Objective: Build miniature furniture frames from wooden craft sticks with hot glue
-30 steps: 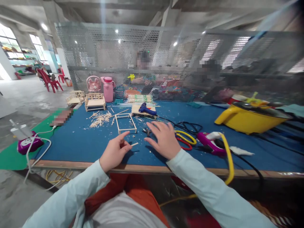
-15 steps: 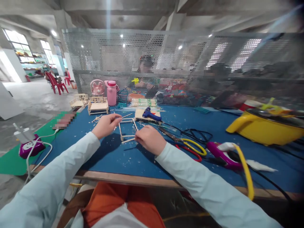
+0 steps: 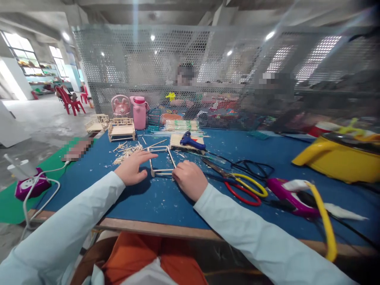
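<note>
A small rectangular frame of pale wooden sticks (image 3: 162, 172) stands on the blue tabletop in the middle of the head view. My left hand (image 3: 132, 168) is at its left side, thumb and fingers spread, with nothing held between them. At the near right corner my right hand (image 3: 190, 178) has its fingers pinched on the stick frame. A pile of loose short sticks (image 3: 130, 151) lies just beyond my left hand. Behind the frame, a blue glue gun (image 3: 192, 143) rests on a flat wooden piece.
Red and yellow scissors (image 3: 242, 188) and a purple tool (image 3: 292, 198) lie to the right, before a yellow pot (image 3: 329, 158). Miniature wooden beds (image 3: 121, 130) and a pink bottle (image 3: 139, 113) stand at back left. A person is behind the mesh.
My left hand has opened its fingers and moved lower, uncovering the pile of sticks. My right hand stays at the frame's near right corner. The camera view has shifted slightly.
</note>
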`<state>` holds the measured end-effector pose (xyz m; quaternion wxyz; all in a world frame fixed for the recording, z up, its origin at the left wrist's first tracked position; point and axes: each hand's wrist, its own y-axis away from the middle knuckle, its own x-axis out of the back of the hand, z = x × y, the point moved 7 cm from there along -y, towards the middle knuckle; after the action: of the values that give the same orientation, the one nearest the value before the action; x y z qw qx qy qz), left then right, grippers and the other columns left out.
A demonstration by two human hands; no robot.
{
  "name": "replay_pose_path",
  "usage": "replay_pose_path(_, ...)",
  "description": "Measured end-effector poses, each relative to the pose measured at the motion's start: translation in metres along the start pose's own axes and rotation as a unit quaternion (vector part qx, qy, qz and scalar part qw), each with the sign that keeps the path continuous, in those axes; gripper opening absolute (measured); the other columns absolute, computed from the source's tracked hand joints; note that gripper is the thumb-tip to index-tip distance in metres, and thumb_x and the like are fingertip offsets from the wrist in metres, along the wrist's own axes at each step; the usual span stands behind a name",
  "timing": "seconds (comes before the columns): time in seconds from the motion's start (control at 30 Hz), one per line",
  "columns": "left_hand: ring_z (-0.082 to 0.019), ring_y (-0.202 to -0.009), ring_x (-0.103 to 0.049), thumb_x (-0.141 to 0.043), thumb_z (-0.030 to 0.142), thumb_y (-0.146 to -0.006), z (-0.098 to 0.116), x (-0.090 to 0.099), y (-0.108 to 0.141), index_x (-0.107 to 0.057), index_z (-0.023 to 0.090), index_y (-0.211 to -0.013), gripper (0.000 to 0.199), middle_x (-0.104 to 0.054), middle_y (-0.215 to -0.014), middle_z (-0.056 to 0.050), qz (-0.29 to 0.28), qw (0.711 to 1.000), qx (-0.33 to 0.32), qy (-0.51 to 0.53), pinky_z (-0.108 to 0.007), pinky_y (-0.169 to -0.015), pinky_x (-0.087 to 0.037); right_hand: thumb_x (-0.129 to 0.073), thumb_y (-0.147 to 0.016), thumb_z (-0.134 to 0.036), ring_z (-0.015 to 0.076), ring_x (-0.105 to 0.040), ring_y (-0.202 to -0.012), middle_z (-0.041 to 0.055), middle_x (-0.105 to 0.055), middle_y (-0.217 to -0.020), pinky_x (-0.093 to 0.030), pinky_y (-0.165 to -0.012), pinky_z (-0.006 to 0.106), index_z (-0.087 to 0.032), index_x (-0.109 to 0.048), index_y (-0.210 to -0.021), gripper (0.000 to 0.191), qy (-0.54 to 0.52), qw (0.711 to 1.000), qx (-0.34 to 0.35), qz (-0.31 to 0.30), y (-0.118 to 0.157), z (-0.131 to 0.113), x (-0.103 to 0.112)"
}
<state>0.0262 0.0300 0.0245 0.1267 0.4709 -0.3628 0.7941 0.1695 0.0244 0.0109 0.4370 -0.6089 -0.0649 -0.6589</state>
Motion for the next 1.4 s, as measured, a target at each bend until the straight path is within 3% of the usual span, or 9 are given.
replay_pose_path(0.3,-0.028,-0.123,-0.036,-0.051,0.021,-0.068,0.017,-0.023,-0.01,-0.031,0.016,-0.133,0.068,-0.05,-0.127,-0.013,-0.054,0.995,0.032,-0.072,-0.059,-0.104,0.0,-0.049,-0.083,-0.023,0.0175,-0.048,-0.068,0.0062,-0.061,-0.069,-0.021,-0.061,0.033,-0.016,-0.063,-0.067,0.022,0.012,1.0,-0.024,-0.003,-0.004,0.0,-0.002)
replay_pose_path(0.53,-0.026,-0.12,-0.04,-0.053,0.018,-0.067,0.016,-0.031,-0.014,-0.027,0.017,-0.133,0.07,-0.054,-0.121,-0.013,-0.076,0.994,0.037,-0.075,-0.06,-0.103,-0.001,-0.045,-0.084,-0.022,0.0167,-0.051,-0.065,0.0065,-0.063,-0.067,-0.019,-0.06,0.032,-0.015,-0.062,-0.068,0.025,0.013,1.0,-0.025,-0.009,-0.003,-0.002,-0.003)
replay_pose_path(0.73,-0.02,-0.096,-0.056,-0.049,0.019,-0.075,0.01,-0.036,-0.017,-0.024,0.019,-0.132,0.063,-0.065,-0.09,-0.002,-0.072,0.994,0.057,-0.06,-0.056,-0.104,-0.004,-0.045,-0.084,-0.023,0.0161,-0.053,-0.063,0.0062,-0.063,-0.064,-0.02,-0.06,0.032,-0.015,-0.062,-0.067,0.026,0.004,0.999,-0.031,-0.013,-0.005,-0.002,-0.009)
replay_pose_path(0.87,-0.018,-0.09,-0.058,-0.048,0.017,-0.077,0.007,-0.037,-0.017,-0.024,0.019,-0.132,0.06,-0.066,-0.085,-0.001,-0.07,0.994,0.064,-0.057,-0.056,-0.103,-0.008,-0.049,-0.079,-0.023,0.0157,-0.054,-0.065,0.0055,-0.064,-0.07,-0.026,-0.061,0.029,-0.016,-0.062,-0.077,0.014,-0.072,0.997,-0.04,0.009,-0.003,0.002,-0.001)
replay_pose_path(0.93,-0.019,-0.09,-0.058,-0.048,0.018,-0.077,0.007,-0.037,-0.017,-0.025,0.018,-0.132,0.06,-0.066,-0.085,-0.001,-0.068,0.994,0.066,-0.058,-0.057,-0.102,-0.009,-0.052,-0.072,-0.02,0.0136,-0.052,-0.06,0.0019,-0.061,-0.067,-0.03,-0.059,0.026,-0.017,-0.059,-0.085,0.015,-0.157,0.981,-0.099,0.051,0.0,0.016,0.006)
replay_pose_path(1.03,-0.019,-0.09,-0.058,-0.049,0.018,-0.077,0.006,-0.036,-0.017,-0.026,0.018,-0.132,0.06,-0.066,-0.086,-0.002,-0.066,0.993,0.068,-0.064,-0.057,-0.102,-0.009,-0.046,-0.065,-0.014,0.0104,-0.043,-0.049,-0.0038,-0.048,-0.057,-0.033,-0.052,0.022,-0.016,-0.054,-0.088,0.024,-0.279,0.925,-0.224,0.127,0.007,0.047,0.009)
replay_pose_path(1.1,-0.02,-0.091,-0.057,-0.049,0.018,-0.077,0.007,-0.036,-0.017,-0.027,0.018,-0.132,0.059,-0.066,-0.087,-0.002,-0.066,0.993,0.069,-0.071,-0.057,-0.102,-0.009,-0.043,-0.064,-0.013,0.0098,-0.04,-0.046,-0.0046,-0.044,-0.056,-0.034,-0.05,0.021,-0.016,-0.052,-0.086,0.025,-0.327,0.894,-0.268,0.145,0.009,0.061,0.005)
replay_pose_path(1.23,-0.02,-0.092,-0.057,-0.048,0.018,-0.077,0.008,-0.035,-0.018,-0.028,0.018,-0.132,0.058,-0.067,-0.085,-0.002,-0.063,0.991,0.072,-0.088,-0.057,-0.102,-0.009,-0.044,-0.064,-0.014,0.0103,-0.043,-0.05,-0.0018,-0.052,-0.061,-0.037,-0.053,0.022,-0.016,-0.057,-0.084,0.024,-0.324,0.896,-0.297,0.058,0.006,0.066,-0.014)
replay_pose_path(1.4,-0.022,-0.094,-0.056,-0.046,0.017,-0.077,0.008,-0.035,-0.018,-0.028,0.018,-0.132,0.058,-0.067,-0.083,-0.002,-0.062,0.991,0.072,-0.098,-0.058,-0.102,-0.007,-0.053,-0.059,-0.012,0.0113,-0.05,-0.056,0.001,-0.063,-0.076,-0.039,-0.059,0.023,-0.019,-0.066,-0.078,0.024,-0.308,0.914,-0.259,-0.041,0.001,0.054,-0.028)
